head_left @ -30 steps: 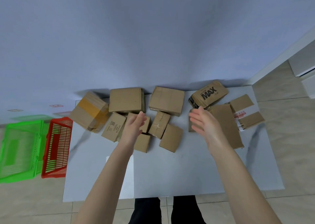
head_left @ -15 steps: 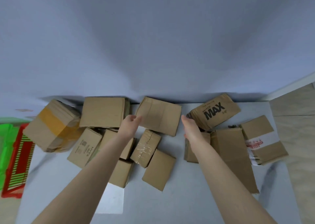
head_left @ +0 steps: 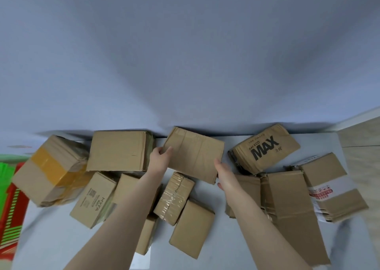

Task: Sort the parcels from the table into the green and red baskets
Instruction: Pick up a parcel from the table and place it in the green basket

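Left hand point(head_left: 159, 160): grasps the left edge of a flat brown parcel point(head_left: 194, 154), thumb on top, fingers curled at the edge.
Right hand point(head_left: 225, 174): grasps the same parcel at its near right corner, thumb along the edge; fingers mostly hidden beneath.
Flat brown parcel: spans the gap between both hands, at the far edge of the table point(head_left: 51, 241) against the wall. Whether it is lifted off the table, cannot tell.
Between the forearms: tape-wrapped small box point(head_left: 174, 197), and nearer the body a plain box point(head_left: 191, 228) touching it.
Left of left hand: large plain box point(head_left: 121, 150) just beside the hand; MYFA box point(head_left: 94, 199) below it, beside the forearm; further out, a tilted yellow-taped box point(head_left: 49, 171).
Right of right hand: MAX box point(head_left: 265, 148) just beyond the held parcel; long flat box point(head_left: 292, 214) beside the forearm; red-label box point(head_left: 329, 187) further out.
Far left, off the table: red basket point(head_left: 10, 218), with the green basket point(head_left: 5, 173) beyond it, both cut by the frame edge.
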